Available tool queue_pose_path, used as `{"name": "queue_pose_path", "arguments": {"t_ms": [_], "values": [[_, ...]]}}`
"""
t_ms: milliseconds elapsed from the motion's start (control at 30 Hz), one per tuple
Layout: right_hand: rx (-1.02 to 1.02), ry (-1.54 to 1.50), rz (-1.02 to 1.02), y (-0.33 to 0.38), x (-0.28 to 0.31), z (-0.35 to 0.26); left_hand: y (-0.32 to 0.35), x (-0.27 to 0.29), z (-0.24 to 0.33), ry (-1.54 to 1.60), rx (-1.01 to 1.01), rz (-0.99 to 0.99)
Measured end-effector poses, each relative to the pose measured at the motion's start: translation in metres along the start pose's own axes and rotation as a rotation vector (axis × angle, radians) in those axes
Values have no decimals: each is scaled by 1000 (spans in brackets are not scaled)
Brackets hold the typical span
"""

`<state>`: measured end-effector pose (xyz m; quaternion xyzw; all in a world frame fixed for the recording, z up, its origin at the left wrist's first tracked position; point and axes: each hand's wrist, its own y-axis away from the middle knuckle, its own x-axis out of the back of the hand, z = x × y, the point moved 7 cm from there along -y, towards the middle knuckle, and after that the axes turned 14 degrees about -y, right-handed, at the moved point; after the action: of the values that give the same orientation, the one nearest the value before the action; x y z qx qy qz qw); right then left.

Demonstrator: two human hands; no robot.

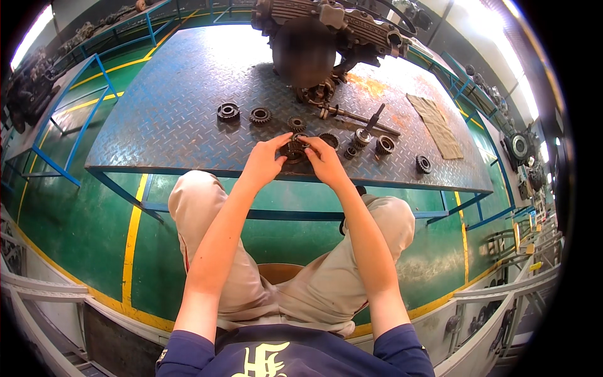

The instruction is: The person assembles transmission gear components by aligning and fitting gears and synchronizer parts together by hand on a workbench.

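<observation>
At the near edge of the metal table, a dark toothed gear [293, 151] is between my two hands, gripped from both sides. My left hand [266, 161] has thumb and fingers closed on its left side. Closed on the other side is my right hand [324, 163]. The fingers partly cover the gear, and whether it rests on the tabletop I cannot tell. A smaller gear [296, 123] lies just beyond my fingertips. Right of them is another dark gear [328, 141], close to my right hand. Two more, a ring-shaped gear [228, 112] and a toothed gear [260, 115], lie to the left.
A gear with an upright shaft [362, 136], a small gear [351, 151], a wider gear [385, 146] and a lone gear [423, 164] sit rightward. Behind them lie a long rod [364, 119] and a cloth [436, 125]. A large metal assembly [358, 30] stands at the back of the table [157, 135].
</observation>
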<state>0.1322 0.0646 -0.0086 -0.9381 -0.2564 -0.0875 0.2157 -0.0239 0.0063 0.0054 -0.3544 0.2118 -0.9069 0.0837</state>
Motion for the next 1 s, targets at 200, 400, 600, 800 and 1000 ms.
{"name": "queue_pose_path", "arguments": {"t_ms": [200, 400, 600, 800, 1000], "values": [[-67, 0, 51, 0, 1, -3, -1, -2, -2, -3, 31, -30], [-69, 76, 53, -1, 3, -1, -2, -2, -6, 29, 17, -4], [-53, 127, 58, 0, 6, 1, 0, -3, -1, -10, 107, -80], [-29, 77, 91, 0, 5, -4, -1, 0, 3, -40, -8, -25], [-48, 82, 87, -1, 6, -3, -2, 0, 1, -34, -21, -22]]}}
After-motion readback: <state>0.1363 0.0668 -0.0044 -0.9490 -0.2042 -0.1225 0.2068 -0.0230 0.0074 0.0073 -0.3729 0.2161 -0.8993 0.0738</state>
